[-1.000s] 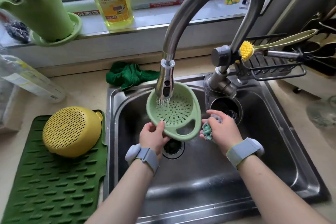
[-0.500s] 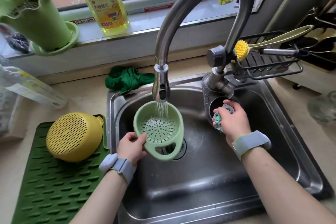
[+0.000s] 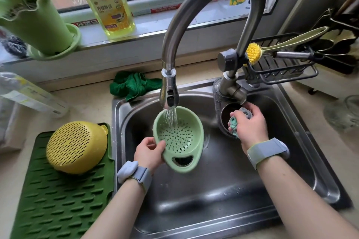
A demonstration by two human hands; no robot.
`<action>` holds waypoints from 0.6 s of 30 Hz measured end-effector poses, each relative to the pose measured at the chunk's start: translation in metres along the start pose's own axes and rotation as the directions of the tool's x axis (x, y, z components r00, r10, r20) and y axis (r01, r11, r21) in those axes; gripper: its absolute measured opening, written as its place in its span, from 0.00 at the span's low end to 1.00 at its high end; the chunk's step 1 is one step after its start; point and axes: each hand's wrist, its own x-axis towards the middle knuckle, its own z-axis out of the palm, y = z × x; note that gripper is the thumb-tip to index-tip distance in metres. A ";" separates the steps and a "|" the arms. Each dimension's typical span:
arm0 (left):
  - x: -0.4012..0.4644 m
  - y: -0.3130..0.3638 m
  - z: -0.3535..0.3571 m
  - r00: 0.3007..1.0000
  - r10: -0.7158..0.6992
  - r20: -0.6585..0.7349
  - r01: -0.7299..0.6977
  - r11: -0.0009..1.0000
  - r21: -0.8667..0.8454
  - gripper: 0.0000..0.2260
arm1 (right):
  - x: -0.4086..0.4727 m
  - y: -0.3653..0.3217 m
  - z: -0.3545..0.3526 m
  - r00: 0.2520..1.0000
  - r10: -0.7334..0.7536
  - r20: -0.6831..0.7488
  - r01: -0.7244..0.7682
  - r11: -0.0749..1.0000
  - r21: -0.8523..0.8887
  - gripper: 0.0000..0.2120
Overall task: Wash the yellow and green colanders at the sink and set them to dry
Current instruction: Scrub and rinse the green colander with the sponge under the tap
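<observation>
My left hand [image 3: 150,154] grips the rim of the green colander [image 3: 179,137], holding it open side up over the steel sink [image 3: 223,190]. Water runs from the faucet head [image 3: 168,95] into the colander's far side. My right hand [image 3: 247,124] is closed around a teal and grey scrubbing cloth [image 3: 234,123], close to the faucet lever by the small round side well. The yellow colander [image 3: 76,146] lies upside down on the green ribbed drying mat [image 3: 58,200], left of the sink.
A crumpled green cloth [image 3: 134,85] lies behind the sink. On the windowsill stand a yellow dish soap bottle [image 3: 108,0] and a green plant pot [image 3: 37,19]. A wire caddy [image 3: 281,68] with a yellow brush [image 3: 253,52] hangs at the right.
My left hand lowered the green colander and turned it open side up under the stream. My right hand moved away from it, back and right toward the faucet base, still holding the cloth.
</observation>
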 end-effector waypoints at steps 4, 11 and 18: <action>-0.002 0.002 -0.004 0.987 0.154 -0.049 -0.141 0.968 0.208 0.06 | -0.004 -0.009 0.003 0.995 -0.095 0.024 0.096 0.991 -0.095 0.09; -0.013 0.004 -0.012 0.792 0.605 0.078 -0.522 0.605 0.602 0.10 | -0.013 -0.001 0.005 0.996 0.041 0.084 -0.024 0.980 -0.198 0.10; -0.022 -0.002 -0.013 0.460 0.847 0.268 -0.707 0.167 0.687 0.20 | -0.058 0.022 0.039 0.769 0.535 0.350 -0.530 0.840 -0.120 0.17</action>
